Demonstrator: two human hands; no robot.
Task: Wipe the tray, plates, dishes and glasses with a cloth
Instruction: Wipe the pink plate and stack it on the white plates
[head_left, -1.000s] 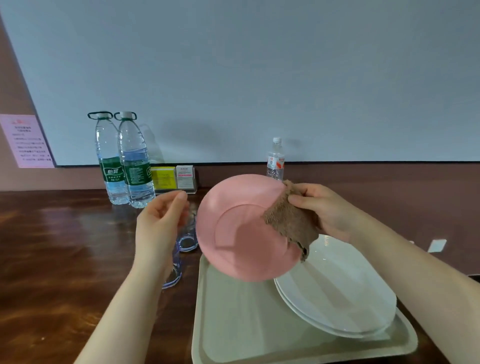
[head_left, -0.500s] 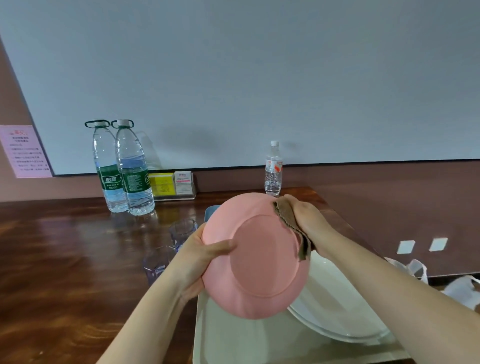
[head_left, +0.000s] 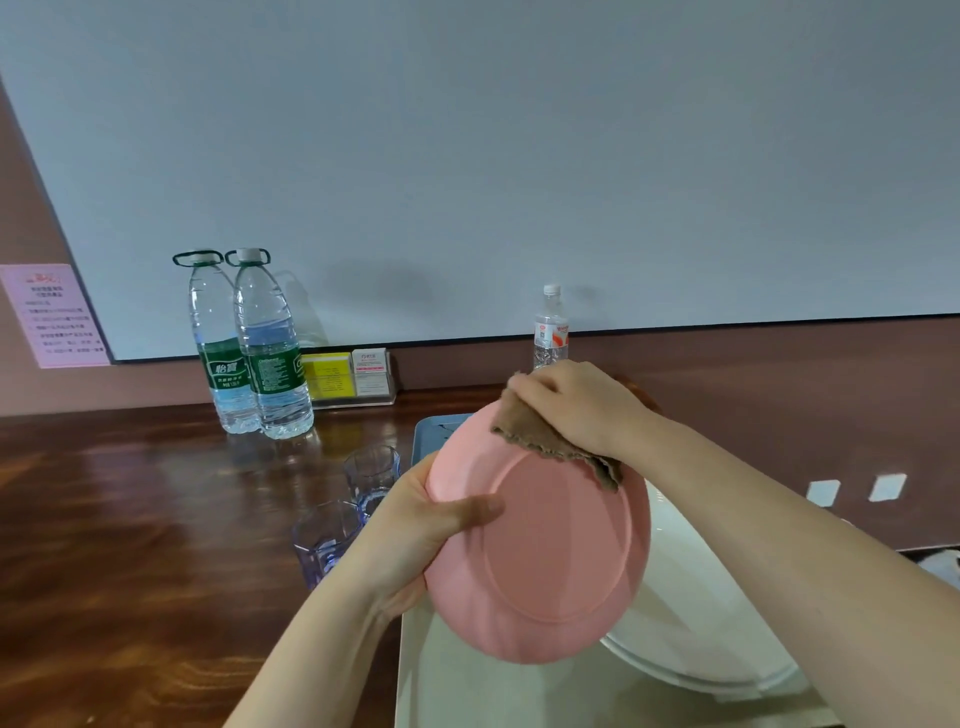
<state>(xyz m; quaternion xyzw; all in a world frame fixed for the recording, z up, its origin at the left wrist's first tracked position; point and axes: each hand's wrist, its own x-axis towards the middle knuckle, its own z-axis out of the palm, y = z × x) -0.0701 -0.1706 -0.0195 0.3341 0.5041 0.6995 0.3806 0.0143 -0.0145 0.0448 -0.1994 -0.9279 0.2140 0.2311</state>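
We see pink plate (head_left: 550, 551) tilted, underside toward us, brown cloth (head_left: 550, 441) on its upper rim; white plates (head_left: 696, 613) on beige tray (head_left: 467, 686); two glasses (head_left: 371, 470) beside.

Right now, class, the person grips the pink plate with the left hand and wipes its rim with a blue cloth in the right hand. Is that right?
Not quite: the cloth is brown, not blue. The head view shows the left hand gripping the pink plate while the right hand presses the cloth on its upper rim.
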